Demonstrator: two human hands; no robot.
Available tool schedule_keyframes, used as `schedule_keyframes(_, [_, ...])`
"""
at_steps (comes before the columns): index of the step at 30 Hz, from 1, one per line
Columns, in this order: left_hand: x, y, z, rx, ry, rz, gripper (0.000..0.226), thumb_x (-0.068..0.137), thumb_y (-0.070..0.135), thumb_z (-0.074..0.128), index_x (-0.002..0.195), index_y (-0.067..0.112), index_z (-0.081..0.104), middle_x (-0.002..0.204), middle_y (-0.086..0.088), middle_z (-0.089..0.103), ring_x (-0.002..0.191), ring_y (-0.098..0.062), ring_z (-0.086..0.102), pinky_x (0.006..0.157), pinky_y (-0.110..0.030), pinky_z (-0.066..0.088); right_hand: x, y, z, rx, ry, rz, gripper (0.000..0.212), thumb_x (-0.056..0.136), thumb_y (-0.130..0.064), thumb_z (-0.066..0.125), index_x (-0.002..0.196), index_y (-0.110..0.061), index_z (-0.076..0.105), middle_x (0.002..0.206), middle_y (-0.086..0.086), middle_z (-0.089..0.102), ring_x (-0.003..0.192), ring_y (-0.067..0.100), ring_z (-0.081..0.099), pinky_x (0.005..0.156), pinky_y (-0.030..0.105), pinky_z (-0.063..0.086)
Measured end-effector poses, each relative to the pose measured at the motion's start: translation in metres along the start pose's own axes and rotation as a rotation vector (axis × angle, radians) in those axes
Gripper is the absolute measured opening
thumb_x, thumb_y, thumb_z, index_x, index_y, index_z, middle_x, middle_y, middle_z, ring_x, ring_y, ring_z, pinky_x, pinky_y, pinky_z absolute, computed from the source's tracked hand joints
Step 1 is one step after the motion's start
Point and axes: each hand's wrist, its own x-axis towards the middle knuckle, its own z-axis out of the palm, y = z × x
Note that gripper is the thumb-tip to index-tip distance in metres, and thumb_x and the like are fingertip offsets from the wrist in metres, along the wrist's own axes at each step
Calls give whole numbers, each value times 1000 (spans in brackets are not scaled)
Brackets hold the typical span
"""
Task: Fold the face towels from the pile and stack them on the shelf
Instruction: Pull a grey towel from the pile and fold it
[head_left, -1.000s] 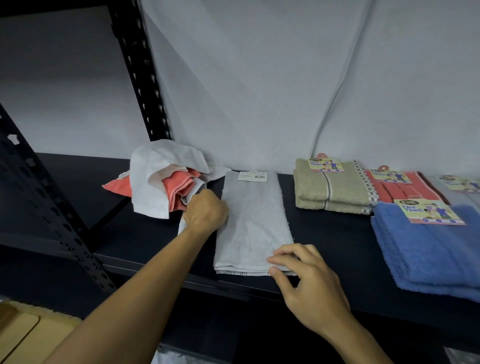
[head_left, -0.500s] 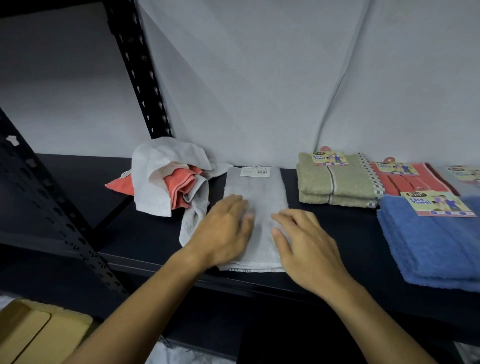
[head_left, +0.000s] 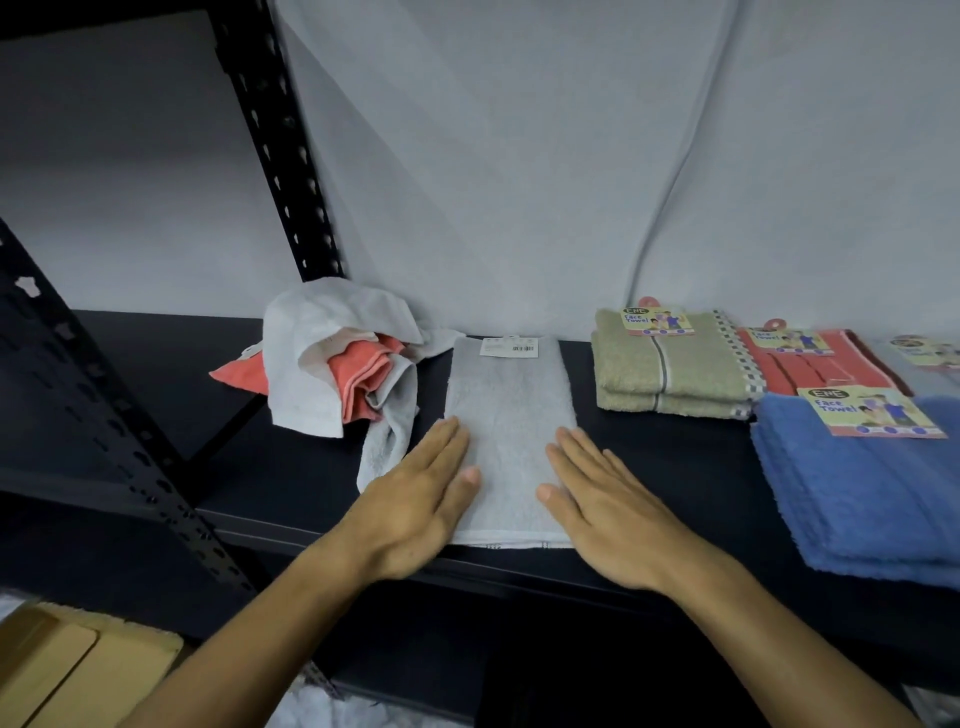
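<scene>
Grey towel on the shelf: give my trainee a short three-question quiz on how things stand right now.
1. True or false: both hands lie flat with straight fingers along the long edges of the grey towel.
2. Which folded towel lies nearest the right hand? A) the olive towel B) the blue towel C) the coral towel
3. Fill in: the unfolded pile sits beside the ____ hand.

Key: 1 true; 2 A; 3 left.
</scene>
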Motion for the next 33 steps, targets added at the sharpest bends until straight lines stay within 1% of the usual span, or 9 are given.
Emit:
schedule_keyframes(5, [-38, -6, -5, 319, 176, 370, 62, 96, 67, 37, 142, 27, 50, 149, 10, 45, 138, -3, 37, 118, -33, 30, -29, 4, 2, -38, 95, -201, 77, 91, -68, 13, 155, -24, 12, 160, -13, -10, 140, -7, -23, 115, 16, -11])
schedule_keyframes(8, [-47, -13, 5, 425, 161, 449, 56, 95, 53, 53, 138, 17, 57, 142, 1, 55, 134, -13, 49, 113, -36, 38, -43, 9, 12, -193, 118, -255, 78, 94, -70, 22, 154, -22, 12, 161, -7, -1, 146, 1, -8, 118, 22, -4])
schedule_keyframes(11, [-49, -17, 17, 440, 242, 568, 42, 91, 22, 62, 132, 8, 62, 134, -8, 62, 127, -22, 56, 110, -36, 41, -51, 8, 18, -311, 216, -265, 67, 95, -55, 33, 145, -11, 42, 151, 7, 39, 142, 18, 33, 114, 35, 16])
schedule_keyframes(13, [-52, -13, 18, 436, 293, 613, 44, 82, 3, 74, 125, 5, 67, 127, -9, 66, 121, -24, 61, 105, -36, 48, -55, 9, 21, -341, 292, -342, 57, 93, -44, 41, 136, -8, 53, 141, 10, 52, 133, 21, 46, 114, 36, 24])
schedule_keyframes(16, [-59, -6, 15, 399, 307, 677, 36, 85, -2, 61, 119, 6, 70, 119, -7, 69, 112, -22, 64, 86, -31, 58, -65, 10, 20, -368, 423, -453, 42, 86, -26, 68, 123, -7, 64, 126, 8, 64, 120, 20, 58, 109, 32, 38])
schedule_keyframes(19, [-65, 1, 8, 272, 205, 634, 42, 83, -1, 66, 123, 12, 64, 120, -1, 65, 105, -16, 64, 66, -30, 59, -77, 9, 14, -272, 440, -480, 33, 80, -9, 65, 112, -11, 70, 112, 1, 70, 107, 16, 64, 86, 30, 57])
schedule_keyframes(22, [-73, 14, -8, 69, 155, 525, 29, 97, 19, 52, 124, 19, 62, 118, 11, 56, 94, -10, 65, 68, -28, 57, -88, 4, -7, -42, 340, -387, 27, 88, -21, 50, 112, -25, 61, 95, -11, 68, 85, 8, 64, 59, 26, 55])
schedule_keyframes(26, [-83, 35, -38, -124, 129, 456, 21, 97, 17, 59, 114, 28, 67, 106, 17, 56, 90, -11, 65, 72, -28, 54, -101, -6, -45, 259, 176, -244, 8, 95, -39, 53, 102, -38, 54, 85, -19, 61, 76, 6, 58, 63, 18, 41])
schedule_keyframes(33, [-69, 61, -78, -400, 173, 143, 20, 85, 36, 68, 105, 35, 68, 92, 11, 70, 85, -8, 67, 72, -19, 54, -84, -13, -87, 554, 239, -217, 13, 87, -40, 64, 96, -31, 64, 87, -7, 68, 79, 15, 63, 75, 38, 50])
